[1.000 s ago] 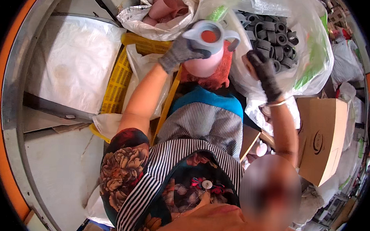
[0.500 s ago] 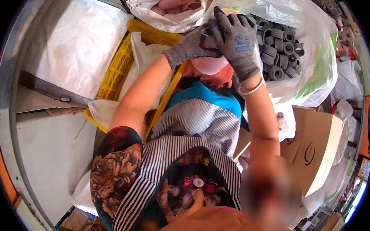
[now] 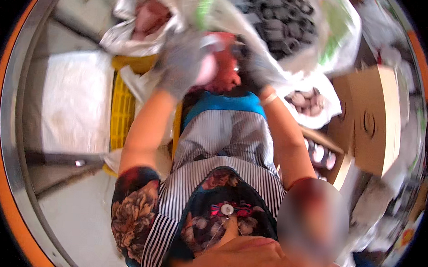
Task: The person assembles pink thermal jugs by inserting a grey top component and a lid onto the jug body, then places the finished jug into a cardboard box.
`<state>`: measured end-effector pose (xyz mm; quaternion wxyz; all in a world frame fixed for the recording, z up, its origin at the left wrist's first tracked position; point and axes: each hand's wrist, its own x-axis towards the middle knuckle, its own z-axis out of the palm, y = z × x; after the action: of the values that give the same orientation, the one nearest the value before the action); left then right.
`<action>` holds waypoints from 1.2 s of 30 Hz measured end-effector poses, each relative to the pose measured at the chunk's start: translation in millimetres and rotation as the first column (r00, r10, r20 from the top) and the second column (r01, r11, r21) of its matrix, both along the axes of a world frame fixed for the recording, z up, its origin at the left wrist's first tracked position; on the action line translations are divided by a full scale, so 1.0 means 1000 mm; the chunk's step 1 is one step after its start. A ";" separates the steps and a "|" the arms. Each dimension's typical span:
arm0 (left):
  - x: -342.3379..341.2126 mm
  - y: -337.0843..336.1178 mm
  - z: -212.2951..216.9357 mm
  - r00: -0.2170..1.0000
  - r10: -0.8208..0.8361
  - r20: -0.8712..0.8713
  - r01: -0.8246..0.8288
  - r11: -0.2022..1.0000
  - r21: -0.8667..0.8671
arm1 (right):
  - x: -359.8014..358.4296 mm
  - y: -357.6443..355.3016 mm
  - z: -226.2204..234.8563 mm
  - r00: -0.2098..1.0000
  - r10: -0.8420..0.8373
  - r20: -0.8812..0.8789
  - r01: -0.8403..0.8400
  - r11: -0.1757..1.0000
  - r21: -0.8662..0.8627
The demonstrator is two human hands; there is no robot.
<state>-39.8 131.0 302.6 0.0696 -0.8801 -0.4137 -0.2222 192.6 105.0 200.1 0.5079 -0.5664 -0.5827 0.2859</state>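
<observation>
My left hand [image 3: 179, 63], in a grey work glove, is smeared by motion beside a pale pink rounded thing [image 3: 207, 69]. A whitish piece [image 3: 211, 42] shows at its fingers; whether it is gripped I cannot make out. Across a red cloth [image 3: 226, 62], my right hand [image 3: 256, 67], gloved in grey too, is blurred, with something dark [image 3: 239, 48] by its fingertips. The hands are apart. Just beyond the right hand, many dark grey ring-shaped pieces [image 3: 283, 26] lie in a large clear plastic bag [image 3: 340, 31].
At the far left, a white sack [image 3: 114, 38] holds reddish-brown pieces. A yellow crate [image 3: 121, 113] stands left of my lap. On the right are a bag of small brownish pieces [image 3: 310, 102], an open carton of dark, pale-topped pieces [image 3: 324, 155] and a cardboard box [image 3: 374, 116].
My hands, together before, have separated: the left toward the left, the right a little lower. The view has shifted, bringing the bag of brownish pieces and open carton into sight.
</observation>
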 end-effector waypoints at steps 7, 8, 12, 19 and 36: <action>-0.123 -0.072 0.013 0.965 -0.153 0.213 0.184 0.974 -0.134 | -0.010 0.013 -0.023 0.549 -0.184 0.815 -0.305 0.864 0.401; -0.121 -0.079 0.028 0.965 -0.171 0.201 0.188 0.980 -0.065 | -0.002 -0.003 -0.023 0.647 -0.139 0.750 -0.234 0.900 0.368; -0.079 -0.099 0.066 0.872 -0.390 0.297 0.418 0.908 -0.035 | 0.064 -0.112 -0.036 0.786 -0.274 0.555 0.094 0.939 0.330; -0.010 -0.116 0.054 0.843 -0.509 0.173 0.531 0.839 -0.120 | 0.246 -0.201 -0.146 0.542 -0.163 0.824 0.628 0.730 -0.269; 0.008 -0.166 0.015 0.772 0.018 0.635 0.342 0.831 -0.439 | 0.215 -0.250 -0.021 0.778 -0.501 -0.379 0.346 0.846 -0.407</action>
<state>-31.3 -34.9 317.4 -0.3354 -0.7760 -0.3773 -0.3780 407.3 -144.5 179.2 0.5885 -0.6704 -0.2434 0.3808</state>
